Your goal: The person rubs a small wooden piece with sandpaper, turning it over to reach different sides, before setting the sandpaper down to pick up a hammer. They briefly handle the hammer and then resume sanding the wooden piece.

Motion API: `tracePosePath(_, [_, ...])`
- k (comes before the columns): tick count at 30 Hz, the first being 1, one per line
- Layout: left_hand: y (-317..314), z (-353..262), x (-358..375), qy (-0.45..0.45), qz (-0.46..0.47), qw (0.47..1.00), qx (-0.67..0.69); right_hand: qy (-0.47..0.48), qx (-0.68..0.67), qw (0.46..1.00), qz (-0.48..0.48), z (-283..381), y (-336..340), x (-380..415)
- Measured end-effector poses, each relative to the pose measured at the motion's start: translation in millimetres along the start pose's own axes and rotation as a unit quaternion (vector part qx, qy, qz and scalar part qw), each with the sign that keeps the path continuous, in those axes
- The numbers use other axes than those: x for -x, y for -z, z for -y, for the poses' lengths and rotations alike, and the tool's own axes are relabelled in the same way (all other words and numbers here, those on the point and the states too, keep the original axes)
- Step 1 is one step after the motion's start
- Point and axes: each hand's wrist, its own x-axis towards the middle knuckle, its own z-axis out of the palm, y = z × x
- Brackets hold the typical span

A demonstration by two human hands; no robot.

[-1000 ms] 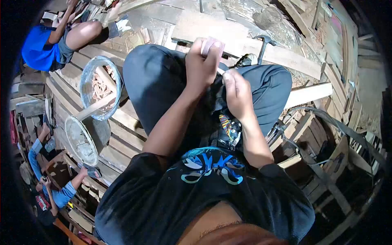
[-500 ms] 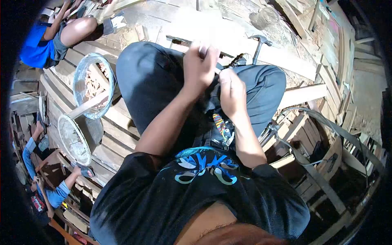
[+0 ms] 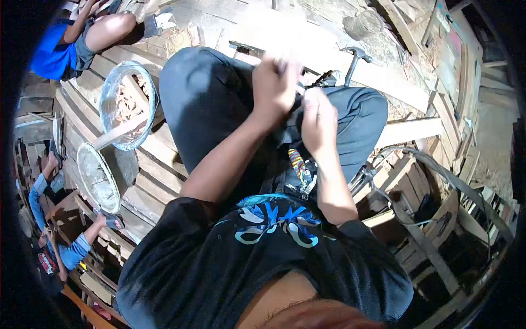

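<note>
Both my hands are raised close together above my lap, between my bent knees. My left hand (image 3: 274, 88) has its fingers curled, and strong glare washes out the fingertips. Just right of it and a little lower, my right hand (image 3: 319, 118) is closed, with thumb and fingers pressed together. A small pale piece seems to lie between the two hands, too small to name. Beyond them a bright wooden plank (image 3: 378, 82) crosses in front of my knees. A hammer (image 3: 352, 67) rests on it, head away from me.
At left stand a bucket (image 3: 151, 131) with wood pieces and a second tilted bucket (image 3: 82, 164). Two people sit at the left, one in a blue shirt (image 3: 52, 52). Cables (image 3: 455, 181) and scrap boards lie at right.
Both hands have shifted slightly right in the view, still close together. The surroundings at left have moved slightly up in the view. The hands' closed shapes look much the same.
</note>
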Motion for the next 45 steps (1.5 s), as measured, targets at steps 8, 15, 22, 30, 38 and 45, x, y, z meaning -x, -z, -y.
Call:
tracePosePath(8, [-3.4,3.9,9.7,-0.061,0.022,0.998,0.016,-0.007,-0.017,1.0,0.001,-4.8,1.3,1.0])
tracePosePath(15, [-9.5,-1.2,14.1,-0.148,-0.034,0.988,-0.023,-0.023,-0.035,0.999,-0.006,-5.2,1.5,-2.5])
tracePosePath(22, [-4.7,-12.5,13.2,-0.083,-0.023,0.996,-0.038,-0.02,-0.04,0.999,-0.007,-9.3,0.0,1.0])
tracePosePath(30, [-4.4,-7.6,18.2,-0.051,0.004,0.999,-0.013,-0.009,-0.031,0.999,0.003,-2.7,-1.3,2.1])
tracePosePath(38, [-8.6,9.0,17.7,-0.086,-0.005,0.996,0.038,0.002,-0.029,1.0,0.006,-8.4,-3.2,5.9])
tracePosePath(45, [-6.7,-1.8,19.4,-0.059,0.005,0.997,0.048,-0.02,-0.034,0.999,-0.012,-5.4,-2.3,0.2])
